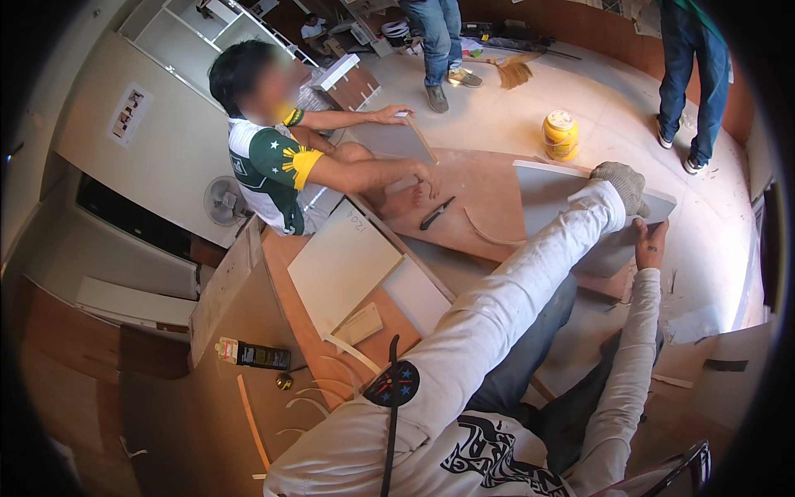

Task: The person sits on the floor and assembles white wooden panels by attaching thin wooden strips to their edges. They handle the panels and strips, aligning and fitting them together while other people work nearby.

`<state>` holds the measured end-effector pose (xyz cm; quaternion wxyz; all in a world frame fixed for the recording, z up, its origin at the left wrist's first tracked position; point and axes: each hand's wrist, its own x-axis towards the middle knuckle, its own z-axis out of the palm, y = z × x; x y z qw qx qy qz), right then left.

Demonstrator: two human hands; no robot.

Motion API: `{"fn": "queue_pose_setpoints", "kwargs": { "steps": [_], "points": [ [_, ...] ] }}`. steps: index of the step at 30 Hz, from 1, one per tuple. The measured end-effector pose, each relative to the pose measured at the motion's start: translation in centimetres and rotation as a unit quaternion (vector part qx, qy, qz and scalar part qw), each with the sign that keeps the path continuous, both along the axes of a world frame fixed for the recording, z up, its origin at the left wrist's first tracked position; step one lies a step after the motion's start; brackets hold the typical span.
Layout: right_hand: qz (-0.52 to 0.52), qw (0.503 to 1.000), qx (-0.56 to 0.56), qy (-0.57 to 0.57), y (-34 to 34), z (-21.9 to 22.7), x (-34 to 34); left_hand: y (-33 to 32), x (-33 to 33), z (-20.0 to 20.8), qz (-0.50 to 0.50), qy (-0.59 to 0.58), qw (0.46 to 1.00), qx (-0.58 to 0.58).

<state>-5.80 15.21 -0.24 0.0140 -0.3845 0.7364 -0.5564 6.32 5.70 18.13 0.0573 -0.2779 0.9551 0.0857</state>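
Note:
My left hand (621, 185), in a grey work glove, is closed over the upper long edge of a grey-white board (553, 195). That board stands on its side and leans over the reddish-brown plywood sheet. Bare, my right hand (651, 243) holds the board's lower right end, its fingers against the edge. Left of the board, a black-handled utility knife (436, 214) lies on the plywood (464, 178), beside a thin curled strip of edging (489, 235). Across from me, a seated person holds another, smaller panel (393, 139) upright.
A yellow bucket (561, 136) stands beyond the plywood. White panels (344, 269), a dark bottle (252, 354), a tape measure (284, 381) and several curved strips lie to my left. Two people stand at the far side near a broom (515, 71). A fan (224, 201) is behind the seated person.

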Motion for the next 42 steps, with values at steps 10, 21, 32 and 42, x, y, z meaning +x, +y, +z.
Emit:
{"fn": "queue_pose_setpoints", "kwargs": {
  "steps": [10,21,32,42],
  "points": [
    [0.023,0.913,0.117,0.390,1.7,12.7,3.9,-0.7,0.7,0.3,-0.013,0.012,1.000,0.017],
    [0.119,0.865,0.144,0.465,0.8,11.5,0.0,-2.4,6.6,1.0,0.007,0.029,0.999,-0.014],
    [0.036,0.893,0.139,0.427,1.9,10.7,2.1,-5.0,15.6,-0.1,0.068,0.055,0.995,-0.049],
    [0.031,0.913,0.016,0.406,0.8,11.0,4.3,-6.5,15.1,-0.5,0.084,0.053,0.995,-0.024]
  ]
}}
